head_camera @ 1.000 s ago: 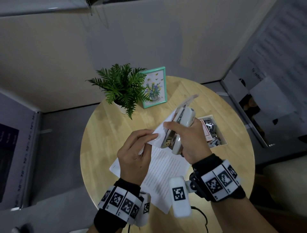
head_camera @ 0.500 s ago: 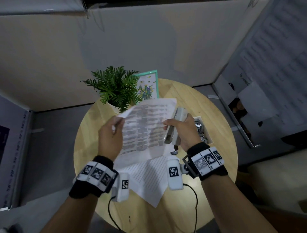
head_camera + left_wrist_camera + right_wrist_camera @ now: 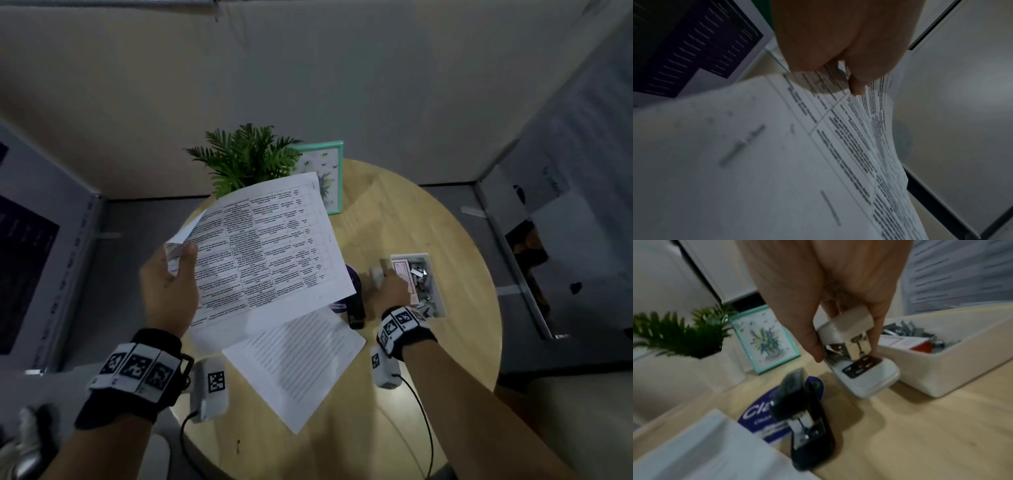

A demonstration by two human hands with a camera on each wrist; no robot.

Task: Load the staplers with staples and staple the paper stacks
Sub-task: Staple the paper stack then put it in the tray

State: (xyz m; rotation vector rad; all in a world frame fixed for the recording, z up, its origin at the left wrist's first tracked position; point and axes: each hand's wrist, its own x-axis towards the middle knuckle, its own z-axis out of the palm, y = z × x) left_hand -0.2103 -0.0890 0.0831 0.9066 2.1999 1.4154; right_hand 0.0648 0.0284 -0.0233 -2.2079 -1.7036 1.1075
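Observation:
My left hand (image 3: 171,284) holds a printed paper stack (image 3: 263,250) up above the table, pinching its left edge (image 3: 851,84). A second paper stack (image 3: 294,359) lies flat on the round wooden table (image 3: 428,377). My right hand (image 3: 390,291) grips a white stapler (image 3: 857,360) from above, its base on or just above the tabletop beside the white staple tray (image 3: 430,281). In the head view the white stapler (image 3: 376,274) is mostly hidden by the hand. A black stapler (image 3: 805,421) stands on the table just left of it, resting on a purple round label (image 3: 760,415).
The tray (image 3: 953,363) holds loose staples and a small red-and-white box. A potted fern (image 3: 243,157) and a teal picture frame (image 3: 329,178) stand at the table's far edge. Grey partition walls surround the table.
My right hand moved the white stapler away from the paper and down to the table beside the tray. My left hand keeps the stack raised and has shifted it left.

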